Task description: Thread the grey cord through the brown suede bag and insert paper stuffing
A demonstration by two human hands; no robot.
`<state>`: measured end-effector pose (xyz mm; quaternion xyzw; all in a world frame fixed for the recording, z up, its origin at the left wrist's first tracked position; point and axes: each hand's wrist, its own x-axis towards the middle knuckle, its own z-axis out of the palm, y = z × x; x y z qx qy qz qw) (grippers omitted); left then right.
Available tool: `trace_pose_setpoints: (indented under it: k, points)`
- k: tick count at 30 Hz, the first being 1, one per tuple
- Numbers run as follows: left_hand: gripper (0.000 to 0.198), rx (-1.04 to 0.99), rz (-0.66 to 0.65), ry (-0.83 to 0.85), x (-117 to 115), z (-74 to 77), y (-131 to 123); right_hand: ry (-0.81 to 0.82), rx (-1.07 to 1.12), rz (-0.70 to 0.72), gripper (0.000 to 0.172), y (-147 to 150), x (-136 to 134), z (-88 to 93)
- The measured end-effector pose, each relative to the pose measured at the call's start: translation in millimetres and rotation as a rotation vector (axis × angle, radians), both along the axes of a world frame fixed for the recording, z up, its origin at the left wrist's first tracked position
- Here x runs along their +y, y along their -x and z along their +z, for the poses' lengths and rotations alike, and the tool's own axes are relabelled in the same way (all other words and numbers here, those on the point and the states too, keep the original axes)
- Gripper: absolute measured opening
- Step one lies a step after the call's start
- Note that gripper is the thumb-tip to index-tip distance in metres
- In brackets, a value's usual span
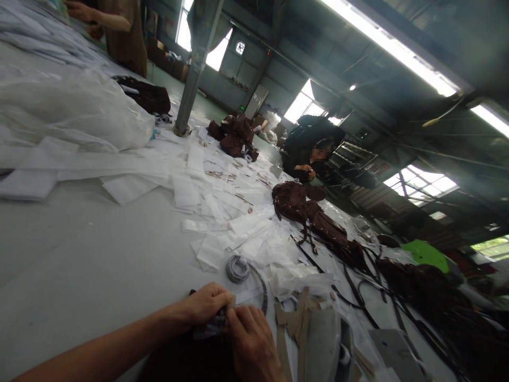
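My left hand (pixel 207 303) and my right hand (pixel 251 344) meet at the bottom middle over the grey table (pixel 87 265). Both are closed in a pinch on a small crumpled clear plastic piece (pixel 210 328) held between them. Under them lies a dark brown fabric piece (pixel 186 358). Just beyond my fingers a grey coiled strap (pixel 238 268) lies on the table, with several small white plastic bags (pixel 254 239) scattered past it.
Brown fringed garments (pixel 314 217) and dark straps (pixel 358 297) trail to the right. Tan cardboard cutouts (pixel 296 318) lie beside my right hand. A large clear plastic bundle (pixel 75 111) sits far left. A metal post (pixel 193 74) rises mid-table. One person (pixel 119 26) stands top left, another (pixel 314 159) works across.
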<state>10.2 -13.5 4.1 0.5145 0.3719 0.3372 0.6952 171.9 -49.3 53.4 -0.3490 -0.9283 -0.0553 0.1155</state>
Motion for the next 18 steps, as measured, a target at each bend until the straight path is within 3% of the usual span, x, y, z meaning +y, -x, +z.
trace_pose_setpoints:
  k: [3,6,9,12,15,18]
  points:
    - [0.023,-0.059,0.004,0.04,-1.3,7.1,5.9,-0.019,-0.026,0.007,0.037,-1.4,4.7,3.4]
    - [0.01,-0.13,-0.093,0.026,-3.0,17.8,10.7,-0.021,-0.024,0.003,0.046,-6.6,10.4,3.6]
    - [0.016,-0.118,-0.153,-0.104,-4.9,27.0,13.2,-0.022,0.068,-0.006,0.054,-12.7,13.4,-2.1]
    - [0.018,-0.044,-0.119,-0.271,-6.7,30.4,13.5,0.025,0.206,-0.06,0.061,-15.7,13.6,-8.4]
    - [0.023,-0.026,-0.082,-0.319,-8.0,29.3,12.3,0.211,0.337,-0.176,0.064,-14.8,15.4,-3.6]
    - [0.026,0.0,-0.046,-0.329,-9.1,27.9,10.6,0.499,0.459,-0.307,0.06,-11.2,20.3,14.5]
